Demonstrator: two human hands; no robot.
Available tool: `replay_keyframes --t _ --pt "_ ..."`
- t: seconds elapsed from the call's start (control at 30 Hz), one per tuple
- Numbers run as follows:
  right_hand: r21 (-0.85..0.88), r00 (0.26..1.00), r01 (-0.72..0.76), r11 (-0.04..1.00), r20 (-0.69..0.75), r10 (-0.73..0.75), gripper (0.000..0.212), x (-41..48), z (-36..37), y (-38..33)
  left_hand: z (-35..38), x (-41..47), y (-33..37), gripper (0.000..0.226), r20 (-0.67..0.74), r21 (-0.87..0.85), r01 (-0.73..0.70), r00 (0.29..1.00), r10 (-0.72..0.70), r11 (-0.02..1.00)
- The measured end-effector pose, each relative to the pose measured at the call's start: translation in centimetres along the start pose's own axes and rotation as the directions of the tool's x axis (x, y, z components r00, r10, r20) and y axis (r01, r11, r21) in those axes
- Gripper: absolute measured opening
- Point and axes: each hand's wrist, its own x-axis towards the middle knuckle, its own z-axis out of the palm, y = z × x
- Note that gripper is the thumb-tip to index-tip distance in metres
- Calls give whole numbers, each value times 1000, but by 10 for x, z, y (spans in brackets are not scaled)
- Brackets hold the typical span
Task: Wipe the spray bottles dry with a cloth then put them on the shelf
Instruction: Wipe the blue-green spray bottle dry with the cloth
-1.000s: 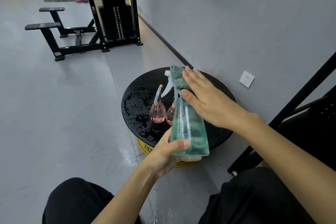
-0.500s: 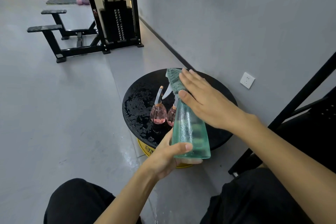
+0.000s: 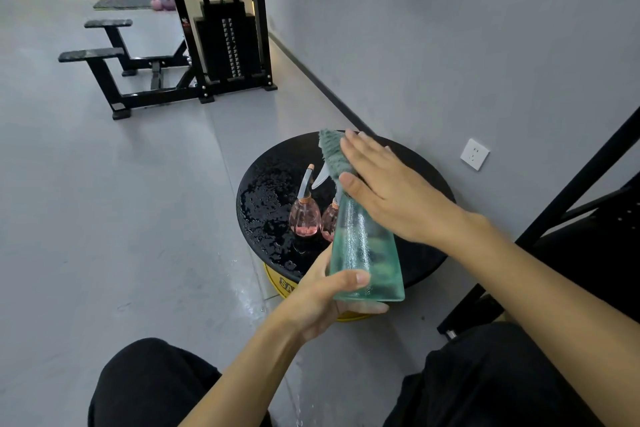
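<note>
By grey wall [image 3: 450, 45], wet black tabletop [image 3: 263, 184], pink bottles [image 3: 304, 222]

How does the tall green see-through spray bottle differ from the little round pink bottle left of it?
The tall green see-through spray bottle is a big tapered cone; the little round pink bottle is small and bulbous. The green one is held up in the left hand; the pink one stands upright on the wet round black table. Both are translucent.

my right hand [image 3: 391, 191] has slid the cloth [image 3: 332, 152] slightly toward 10 o'clock over the green spray bottle [image 3: 363, 253] head; the white nozzle tip i saw a second ago is now covered.
</note>
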Motion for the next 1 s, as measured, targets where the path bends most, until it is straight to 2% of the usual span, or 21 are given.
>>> replay_keyframes --t 0.13,0.4,0.57,0.87,1.0 --pt "-8 997 66 998 38 -66 71 -9 6 -6 -4 1 0 78 -18 25 -6 1000 6 1000" --pt "-33 999 -38 999 -1 38 78 10 -4 -6 1 2 -3 81 5 48 3 1000 -4 999" --pt "-141 994 89 986 78 -78 67 -1 6 -19 -4 1 1 77 -20 48 -6 1000 7 999" --pt "-121 1000 -23 992 12 24 63 18 5 -14 -2 4 -2 82 -19 56 2 1000 -1 998" --pt "-133 999 29 991 45 -23 66 9 13 -20 -8 1 -5 81 -34 15 -7 999 8 1000"
